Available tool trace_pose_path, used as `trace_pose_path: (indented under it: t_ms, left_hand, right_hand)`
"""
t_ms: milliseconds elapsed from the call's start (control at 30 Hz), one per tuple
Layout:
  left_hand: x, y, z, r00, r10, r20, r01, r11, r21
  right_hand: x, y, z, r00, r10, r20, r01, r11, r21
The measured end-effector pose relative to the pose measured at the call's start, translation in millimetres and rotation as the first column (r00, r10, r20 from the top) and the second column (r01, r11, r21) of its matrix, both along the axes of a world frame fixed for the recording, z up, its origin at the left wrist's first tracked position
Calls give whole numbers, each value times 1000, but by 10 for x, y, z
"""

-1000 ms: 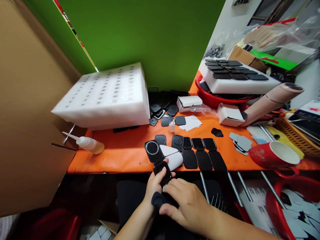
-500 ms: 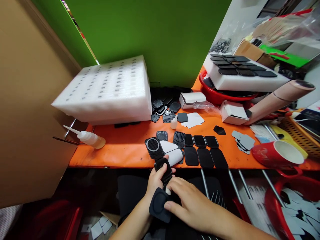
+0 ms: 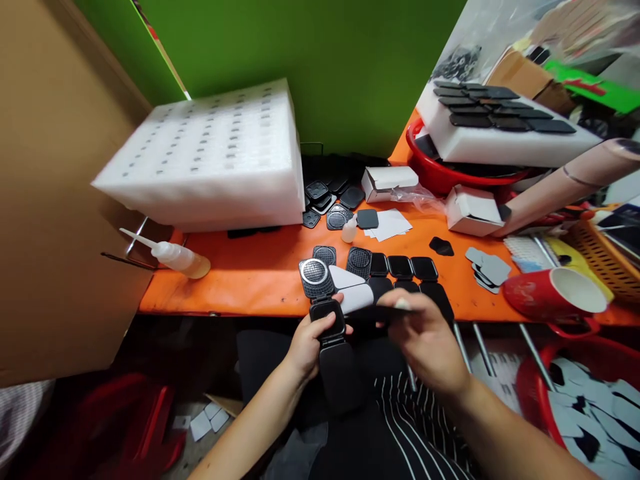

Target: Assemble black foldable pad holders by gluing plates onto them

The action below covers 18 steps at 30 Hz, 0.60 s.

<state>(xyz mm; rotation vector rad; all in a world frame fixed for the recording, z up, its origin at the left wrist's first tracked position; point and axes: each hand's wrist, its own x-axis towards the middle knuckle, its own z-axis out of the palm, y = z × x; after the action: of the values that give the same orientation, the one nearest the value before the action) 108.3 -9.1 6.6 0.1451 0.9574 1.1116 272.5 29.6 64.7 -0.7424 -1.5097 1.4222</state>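
Observation:
Near the table's front edge, my left hand [image 3: 311, 340] grips a black hinged folding piece [image 3: 327, 319], its panels unfolded in a line. The upper panel bears a silvery ring; the lower panel hangs toward my lap. To the right, my right hand [image 3: 425, 333], blurred, holds a thin dark plate [image 3: 373, 312] seen nearly edge-on, and a small white tip shows at its fingers. Behind the hands lie white rounded pieces [image 3: 356, 298] and more black folding pieces [image 3: 400, 267] in a row on the orange table [image 3: 250, 280].
A large white foam block [image 3: 225, 193] stands at the back left, near a glue bottle [image 3: 180, 259]. A small bottle [image 3: 349, 231] and white papers [image 3: 390, 225] lie mid-table. Rightward are a red mug [image 3: 535, 297], grey pieces [image 3: 487, 268] and a red basin [image 3: 480, 175].
My right hand has moved up and right, away from my left hand, with the dark plate. The folding piece is now straighter, its lower panel exposed. The view has shifted slightly.

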Motion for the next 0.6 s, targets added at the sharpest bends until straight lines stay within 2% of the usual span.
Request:
trace_pose_path:
  t_ms: [67, 167, 233, 367, 600]
  left_hand:
    - [8, -6, 4, 1000, -11, -10, 11, 1000, 3]
    - [27, -25, 27, 999, -38, -31, 37, 999, -11]
    - [41, -41, 45, 996, -68, -49, 68, 998, -4]
    - [68, -64, 48, 992, -103, -76, 106, 994, 32]
    - [97, -57, -39, 992, -108, -59, 111, 993, 40]
  right_hand:
    - [-20, 131, -108, 992, -124, -6, 120, 968, -220]
    - [-100, 290, -233, 987, -147, 67, 161, 907, -388]
    - [-164, 364, -265, 986, -125, 107, 157, 902, -403]
    - [-260, 441, -248, 983, -43, 178, 105, 928, -356]
    - [-301, 423, -283, 960, 28, 278, 65, 946, -319]
